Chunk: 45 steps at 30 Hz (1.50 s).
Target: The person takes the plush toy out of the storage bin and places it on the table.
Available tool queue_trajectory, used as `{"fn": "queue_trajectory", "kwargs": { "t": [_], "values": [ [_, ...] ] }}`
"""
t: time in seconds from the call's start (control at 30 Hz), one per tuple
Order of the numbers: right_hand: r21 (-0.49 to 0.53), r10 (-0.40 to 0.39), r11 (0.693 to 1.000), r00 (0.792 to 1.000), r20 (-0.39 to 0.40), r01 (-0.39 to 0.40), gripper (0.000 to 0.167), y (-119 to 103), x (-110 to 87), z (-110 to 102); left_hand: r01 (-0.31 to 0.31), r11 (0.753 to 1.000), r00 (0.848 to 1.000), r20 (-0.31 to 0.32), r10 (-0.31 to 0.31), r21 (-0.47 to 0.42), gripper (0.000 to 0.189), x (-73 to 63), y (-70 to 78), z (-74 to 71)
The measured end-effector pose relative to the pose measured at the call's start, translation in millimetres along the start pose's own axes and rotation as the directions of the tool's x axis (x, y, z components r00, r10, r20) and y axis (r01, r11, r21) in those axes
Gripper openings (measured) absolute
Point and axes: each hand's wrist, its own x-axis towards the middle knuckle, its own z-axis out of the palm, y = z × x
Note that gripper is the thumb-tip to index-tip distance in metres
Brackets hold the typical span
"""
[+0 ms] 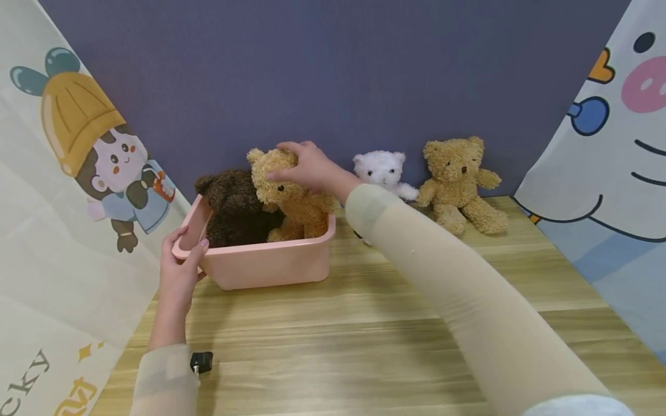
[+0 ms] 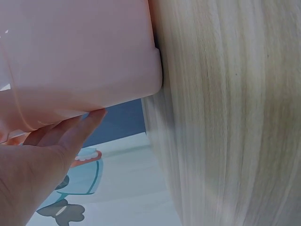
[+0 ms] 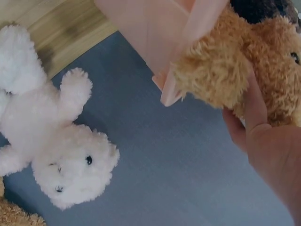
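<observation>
- Head view: a curly golden-tan plush bear (image 1: 296, 205) is at the right end of a pale-pink rectangular plastic bin (image 1: 273, 266), alongside a shaggy dark-brown plush bear (image 1: 231, 193) in the same bin. The right hand (image 1: 309, 167) grips the tan bear's head from above; a sideways pull there could topple it over the bin's right rim.
- Head view, bin's left end: the left hand (image 1: 179, 271) pinches the rim, thumb over it. Lifting this end alone would likely tilt the bin on the wood-grain bench (image 1: 364, 329).
- Left wrist view: the left fingers press the bin's outer wall, thumb hidden here. Smooth plastic could slide under a light hold.
- Right wrist view: the tan bear's arm overlaps the bin's rim and could snag. A fluffy white plush bear (image 3: 61, 141), beyond the bin's right end, might be knocked by a careless sweep.
</observation>
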Motion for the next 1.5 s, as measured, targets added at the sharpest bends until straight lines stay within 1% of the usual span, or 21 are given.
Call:
{"fn": "queue_trajectory", "kwargs": {
  "t": [0.23, 0.43, 0.8, 1.07, 1.5],
  "values": [
    [-0.024, -0.015, 1.0, 0.996, -0.088, 0.013, 0.085, 3.4, 4.1, 13.2, 0.001, 1.0, 1.0, -0.003, -0.001, -0.001, 0.073, -1.2, -0.2, 0.0],
    [-0.03, -0.033, 0.999, 0.992, -0.122, 0.03, 0.079, 8.1, 6.7, 18.3, -0.007, 1.0, 1.0, -0.01, 0.007, -0.015, 0.071, -2.2, 0.0, 1.2],
    [-0.018, -0.033, 0.999, 0.989, -0.142, 0.031, 0.076, 11.2, 5.5, 18.2, -0.024, 0.999, 1.0, -0.007, 0.024, -0.035, 0.068, -2.9, 1.8, 3.4],
    [-0.002, -0.018, 1.0, 0.991, -0.136, 0.018, 0.077, 14.5, 6.0, 21.4, -0.002, 1.0, 1.0, -0.01, 0.002, -0.017, 0.07, -1.0, -0.8, 0.9],
    [0.005, -0.041, 0.999, 0.988, -0.147, 0.042, 0.077, 20.9, 6.1, 23.1, 0.009, 1.0, 1.0, -0.017, -0.009, 0.003, 0.071, -2.3, 1.1, 2.0]
  ]
}}
